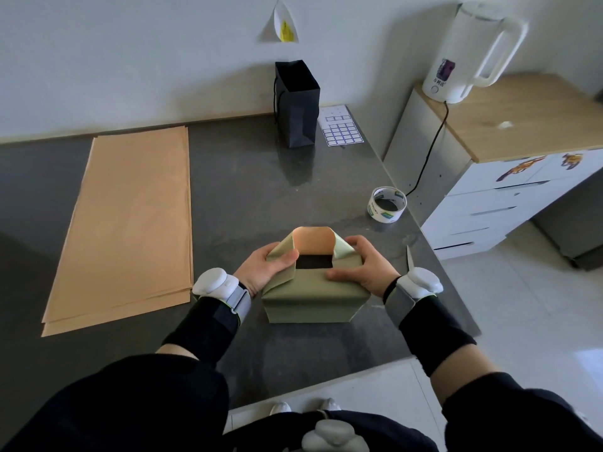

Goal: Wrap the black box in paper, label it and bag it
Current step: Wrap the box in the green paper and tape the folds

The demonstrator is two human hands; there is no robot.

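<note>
Through the head camera I read this job as mid-wrap. The box [314,262] sits on the counter [244,190] right in front of me. Its body is already sleeved in the wrap [310,300], and only a small black patch shows at the open top end, where the far flap stands up unfolded. My left hand [265,268] is clamped on the wrap's left side flap, with the thumb pressing it inward. My right hand [363,269] is clamped on the right flap, thumb lying along the near top edge. I judge the side tucks to be in hand; closing and taping this end, labelling and bagging are left. The box's underside is hidden, so I cannot say whether that end is sealed. By count there is one box, one tape [387,204] just beyond the box to its right, and one bag [298,106] standing open well beyond the box. One label sheet [341,127] lies well beyond the box, farther right. One stack of spare paper [130,220] lies well left of the box, with at least two sheet edges showing; the exact number I cannot tell.
</note>
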